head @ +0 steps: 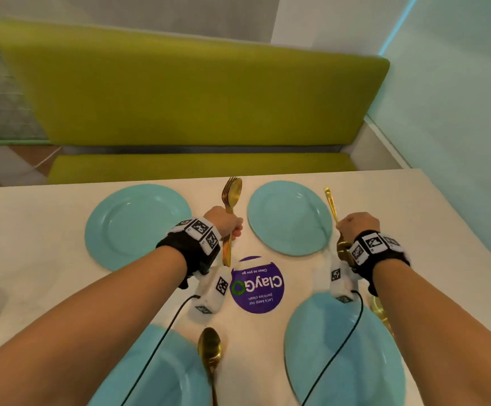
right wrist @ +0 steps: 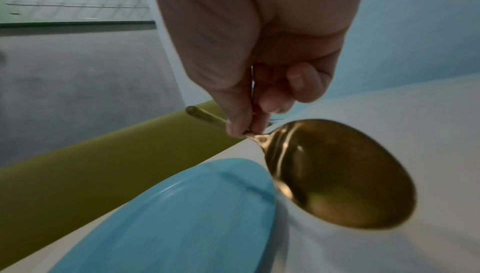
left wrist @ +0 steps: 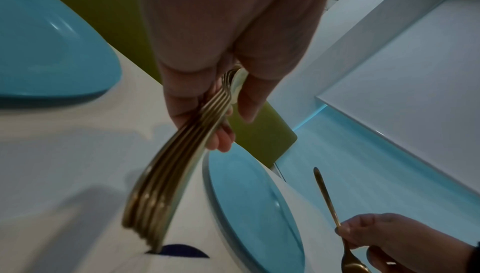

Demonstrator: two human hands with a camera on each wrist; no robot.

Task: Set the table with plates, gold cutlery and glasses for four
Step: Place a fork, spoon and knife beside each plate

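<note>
Near desk point(head: 33, 230) edge: spoon point(head: 209, 350) lies lengthwise, bowl pointing away. Right hand point(head: 357, 225), fingers point(right wrist: 272, 101) pinching second spoon point(head: 332, 206), bowl toward wrist. Left hand point(head: 225, 222) fisted round cutlery bundle point(head: 230, 197), heads toward far edge.

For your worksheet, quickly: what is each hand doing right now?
Left hand: closed around a bundle of gold cutlery.
Right hand: closed on a single gold spoon beside the far right plate.

White table point(head: 33, 230) with four turquoise plates point(head: 138, 227), purple sticker point(head: 257, 285), gold spoon point(head: 209, 347).
</note>
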